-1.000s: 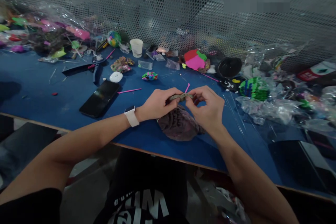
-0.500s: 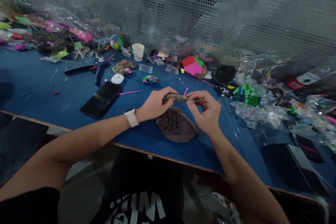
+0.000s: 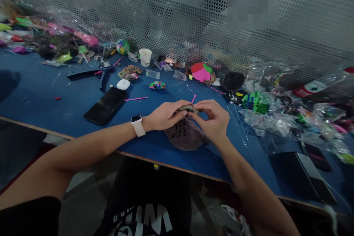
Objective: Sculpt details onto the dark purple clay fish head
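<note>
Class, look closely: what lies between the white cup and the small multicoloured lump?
A clear packet lies between the cup and the lump, in the head view.

We seem to be in a workshop or craft space, sitting at a long blue worktable [image 3: 69, 118] that backs onto a perforated metal screen [image 3: 177, 14]. Along the table's far side we see coloured modelling lumps, such as a multicoloured piece [image 3: 157, 85] and a green-and-blue striped one [image 3: 256, 102], among crumpled clear plastic bags [image 3: 276, 122] and thin pink sticks [image 3: 136, 99]. A paper cup [image 3: 145, 57], a black phone [image 3: 105, 106] and a plastic bottle [image 3: 312, 87] share the cluttered surface, which looks more like a shared making bench than a home table.
</note>
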`<state>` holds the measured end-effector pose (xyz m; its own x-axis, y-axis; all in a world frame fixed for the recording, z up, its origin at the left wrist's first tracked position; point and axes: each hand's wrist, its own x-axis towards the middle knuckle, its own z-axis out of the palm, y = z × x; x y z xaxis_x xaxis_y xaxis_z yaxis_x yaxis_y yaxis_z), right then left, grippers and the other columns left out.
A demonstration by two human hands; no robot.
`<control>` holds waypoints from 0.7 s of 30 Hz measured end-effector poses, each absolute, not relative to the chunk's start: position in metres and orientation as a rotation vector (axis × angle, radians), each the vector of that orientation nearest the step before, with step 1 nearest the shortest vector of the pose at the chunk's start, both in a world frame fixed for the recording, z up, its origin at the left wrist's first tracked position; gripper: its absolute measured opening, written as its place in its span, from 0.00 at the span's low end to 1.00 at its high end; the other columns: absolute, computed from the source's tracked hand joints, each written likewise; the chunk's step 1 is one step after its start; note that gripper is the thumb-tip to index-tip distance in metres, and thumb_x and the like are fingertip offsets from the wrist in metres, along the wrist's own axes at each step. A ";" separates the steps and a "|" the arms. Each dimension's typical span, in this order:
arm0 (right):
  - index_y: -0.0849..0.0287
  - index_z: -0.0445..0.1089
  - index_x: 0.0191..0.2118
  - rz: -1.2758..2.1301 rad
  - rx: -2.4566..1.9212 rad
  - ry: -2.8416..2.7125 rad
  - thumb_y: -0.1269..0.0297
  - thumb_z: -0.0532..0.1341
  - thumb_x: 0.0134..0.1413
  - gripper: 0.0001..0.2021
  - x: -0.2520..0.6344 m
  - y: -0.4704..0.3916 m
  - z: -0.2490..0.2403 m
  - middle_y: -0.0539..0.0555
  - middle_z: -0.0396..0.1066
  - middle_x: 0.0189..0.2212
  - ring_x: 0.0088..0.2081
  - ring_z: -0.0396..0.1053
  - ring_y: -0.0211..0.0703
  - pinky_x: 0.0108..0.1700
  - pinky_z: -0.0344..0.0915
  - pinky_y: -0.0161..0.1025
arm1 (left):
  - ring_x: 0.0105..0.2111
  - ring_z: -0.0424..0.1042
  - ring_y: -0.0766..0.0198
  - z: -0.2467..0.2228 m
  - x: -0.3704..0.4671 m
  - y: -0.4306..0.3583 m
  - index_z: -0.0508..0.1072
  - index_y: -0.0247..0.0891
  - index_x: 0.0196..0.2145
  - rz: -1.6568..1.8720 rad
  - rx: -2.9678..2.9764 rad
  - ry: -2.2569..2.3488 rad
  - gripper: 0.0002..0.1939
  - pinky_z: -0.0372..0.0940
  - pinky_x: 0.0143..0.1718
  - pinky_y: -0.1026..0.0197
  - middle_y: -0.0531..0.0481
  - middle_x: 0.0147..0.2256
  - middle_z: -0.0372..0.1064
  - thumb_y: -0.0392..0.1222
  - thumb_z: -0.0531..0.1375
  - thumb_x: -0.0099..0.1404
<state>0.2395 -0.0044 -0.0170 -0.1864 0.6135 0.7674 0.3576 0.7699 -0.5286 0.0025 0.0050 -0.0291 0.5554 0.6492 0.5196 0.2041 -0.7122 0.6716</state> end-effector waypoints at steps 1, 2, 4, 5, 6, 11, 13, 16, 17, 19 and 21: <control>0.49 0.85 0.43 0.260 -0.767 -1.797 0.61 0.79 0.64 0.06 0.240 -0.004 -0.017 0.54 0.85 0.40 0.40 0.84 0.49 0.40 0.86 0.46 | 0.43 0.84 0.59 -0.031 0.002 0.006 0.72 0.39 0.69 1.074 2.285 0.660 0.22 0.71 0.43 0.62 0.40 0.53 0.84 0.50 0.54 0.87; 0.49 0.85 0.44 0.248 -0.787 -1.794 0.62 0.77 0.65 0.05 0.240 -0.005 -0.016 0.54 0.85 0.40 0.41 0.83 0.49 0.40 0.85 0.46 | 0.44 0.85 0.58 -0.033 0.002 0.006 0.71 0.39 0.71 1.076 2.316 0.641 0.23 0.72 0.44 0.61 0.40 0.55 0.84 0.51 0.53 0.88; 0.49 0.85 0.45 0.237 -0.833 -1.784 0.63 0.75 0.67 0.04 0.239 -0.005 -0.015 0.54 0.85 0.41 0.41 0.83 0.49 0.40 0.84 0.46 | 0.44 0.84 0.58 -0.034 0.002 0.007 0.69 0.39 0.73 1.068 2.345 0.634 0.24 0.71 0.43 0.62 0.41 0.52 0.84 0.50 0.51 0.89; 0.49 0.85 0.46 0.234 -0.852 -1.782 0.64 0.73 0.68 0.04 0.239 -0.005 -0.015 0.54 0.85 0.42 0.41 0.83 0.49 0.40 0.84 0.46 | 0.42 0.84 0.59 -0.033 0.002 0.007 0.70 0.39 0.73 1.064 2.347 0.643 0.24 0.71 0.42 0.62 0.42 0.50 0.85 0.49 0.50 0.89; 0.50 0.84 0.46 0.230 -0.868 -1.781 0.64 0.72 0.69 0.03 0.239 -0.004 -0.014 0.54 0.85 0.41 0.41 0.83 0.48 0.40 0.83 0.46 | 0.41 0.84 0.60 -0.032 0.002 0.007 0.70 0.38 0.72 1.061 2.343 0.659 0.23 0.71 0.42 0.62 0.43 0.48 0.85 0.48 0.49 0.89; 0.52 0.83 0.45 0.203 -0.922 -1.725 0.63 0.70 0.71 0.03 0.242 0.002 -0.015 0.54 0.84 0.41 0.39 0.82 0.46 0.42 0.82 0.46 | 0.34 0.81 0.65 -0.022 0.004 0.003 0.75 0.37 0.66 1.048 2.262 0.729 0.21 0.70 0.40 0.64 0.46 0.44 0.85 0.45 0.50 0.89; 0.52 0.83 0.46 0.217 -0.941 -1.683 0.63 0.70 0.71 0.03 0.245 0.005 -0.016 0.54 0.84 0.42 0.39 0.82 0.46 0.41 0.83 0.45 | 0.29 0.78 0.68 -0.021 0.005 0.002 0.75 0.38 0.66 1.041 2.215 0.726 0.20 0.70 0.39 0.65 0.47 0.45 0.86 0.45 0.50 0.88; 0.52 0.82 0.46 0.225 -0.961 -1.635 0.64 0.70 0.71 0.03 0.247 0.007 -0.018 0.53 0.82 0.40 0.37 0.81 0.44 0.39 0.81 0.44 | 0.28 0.77 0.69 -0.021 0.005 0.003 0.74 0.39 0.67 1.041 2.170 0.702 0.20 0.71 0.37 0.66 0.47 0.48 0.86 0.45 0.50 0.88; 0.52 0.82 0.46 0.217 -0.961 -1.628 0.64 0.70 0.71 0.03 0.247 0.006 -0.018 0.52 0.81 0.39 0.36 0.81 0.44 0.39 0.81 0.44 | 0.28 0.78 0.70 -0.021 0.005 0.004 0.74 0.39 0.67 1.048 2.165 0.696 0.20 0.71 0.37 0.66 0.47 0.49 0.86 0.45 0.50 0.88; 0.52 0.81 0.46 0.186 -0.947 -1.618 0.65 0.70 0.71 0.03 0.246 0.005 -0.018 0.53 0.79 0.40 0.36 0.80 0.44 0.38 0.80 0.43 | 0.29 0.78 0.70 -0.022 0.004 0.005 0.74 0.40 0.68 1.067 2.163 0.691 0.20 0.72 0.36 0.66 0.46 0.50 0.86 0.44 0.51 0.88; 0.52 0.81 0.47 0.161 -0.914 -1.627 0.64 0.70 0.71 0.03 0.246 0.003 -0.017 0.54 0.78 0.42 0.39 0.80 0.45 0.37 0.80 0.43 | 0.29 0.79 0.69 -0.023 0.003 0.007 0.74 0.40 0.68 1.091 2.163 0.701 0.20 0.72 0.37 0.66 0.46 0.50 0.87 0.43 0.52 0.87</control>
<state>0.2456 0.0031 -0.0174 0.0111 0.6321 0.7748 0.4683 0.6813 -0.5625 0.0030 0.0066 -0.0231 0.5202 0.6839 0.5115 0.1813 -0.6737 0.7164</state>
